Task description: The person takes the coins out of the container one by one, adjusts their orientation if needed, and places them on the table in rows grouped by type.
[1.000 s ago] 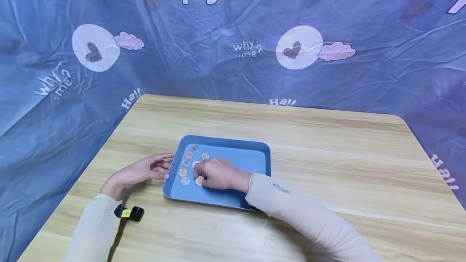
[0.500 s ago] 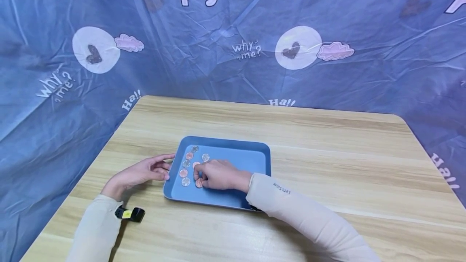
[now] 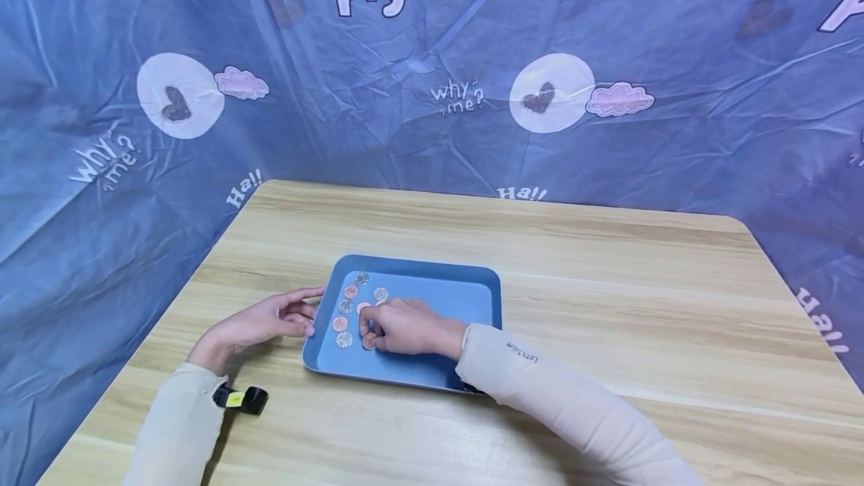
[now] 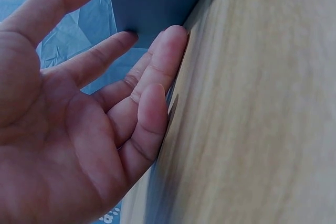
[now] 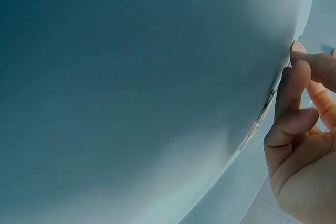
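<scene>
A blue rectangular tray (image 3: 466, 298) lies on the table with several coins on its left side. Silver and copper ones alternate in a column, from a silver coin (image 3: 344, 340) nearest me to another silver coin (image 3: 361, 278) at the back. My right hand (image 3: 408, 327) reaches into the tray, thumb and finger pinching a copper coin (image 5: 297, 47) that tilts up at its edge. Beyond that coin lies a copper coin (image 3: 363, 309), partly hidden by my fingers, then a silver coin (image 3: 381, 294). Extended fingers of my left hand (image 3: 263, 317) touch the tray's left outer wall (image 4: 152, 3).
The wooden table (image 3: 607, 306) extends to both sides of the tray and behind it. A blue printed cloth (image 3: 418, 133) hangs around its far and side edges. A black wrist device (image 3: 243, 399) juts from my left sleeve.
Between my right thumb and finger, the copper coin has gone from lying flat to tilting up. Both hands and the tray stay nearly still; the head view has shifted slightly.
</scene>
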Demonstrator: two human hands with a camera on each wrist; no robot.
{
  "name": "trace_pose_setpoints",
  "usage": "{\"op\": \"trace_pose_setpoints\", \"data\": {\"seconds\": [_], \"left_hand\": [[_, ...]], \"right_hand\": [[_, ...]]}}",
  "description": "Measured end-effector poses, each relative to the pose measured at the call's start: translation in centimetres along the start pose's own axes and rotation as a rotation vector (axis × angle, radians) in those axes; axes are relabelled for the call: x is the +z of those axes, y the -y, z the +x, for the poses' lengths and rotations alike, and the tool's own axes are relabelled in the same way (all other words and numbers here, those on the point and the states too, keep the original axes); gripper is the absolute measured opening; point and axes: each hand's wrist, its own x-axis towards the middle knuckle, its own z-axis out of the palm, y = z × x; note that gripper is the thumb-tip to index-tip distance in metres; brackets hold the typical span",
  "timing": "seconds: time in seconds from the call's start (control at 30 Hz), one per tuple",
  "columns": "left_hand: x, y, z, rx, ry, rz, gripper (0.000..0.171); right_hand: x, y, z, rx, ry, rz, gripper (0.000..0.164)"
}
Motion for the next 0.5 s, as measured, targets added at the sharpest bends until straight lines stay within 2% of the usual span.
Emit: {"op": "trace_pose_setpoints", "data": {"seconds": [0.3,0.4,0.5], "left_hand": [[0.0,-0.1,-0.1,-0.009,0.000,0.000,0.081],[0.1,-0.2,-0.1,-0.017,-0.005,0.003,0.082],[0.1,-0.2,-0.1,-0.023,-0.010,0.008,0.083]], "right_hand": [[-0.7,0.3,0.0,0.021,0.004,0.062,0.009],[-1.4,0.5,-0.1,0.048,-0.004,0.139,0.011],[-2.2,0.6,-0.3,0.070,-0.013,0.268,0.011]]}}
